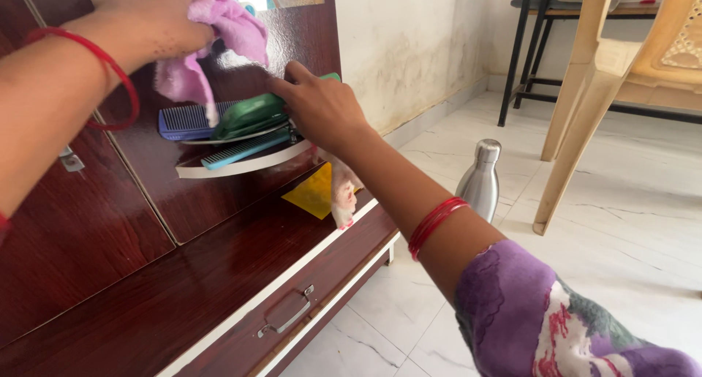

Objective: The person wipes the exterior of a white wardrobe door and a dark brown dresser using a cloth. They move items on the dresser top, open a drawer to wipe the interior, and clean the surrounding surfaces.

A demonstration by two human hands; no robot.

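Pink cloth is bunched in left hand, fingers clamped, above shelf's left end. Soft, light; best gripped mid-wad. Right hand fingers closed on green brush at shelf's right end.

Left hand at eleven o'clock, raised, fingers curled shut in a fist, knuckles up. Left forearm runs down toward nine o'clock. Right hand near centre, palm down, fingers bent and reaching toward ten o'clock. Right arm stretches back to five o'clock, elbow nearly straight.
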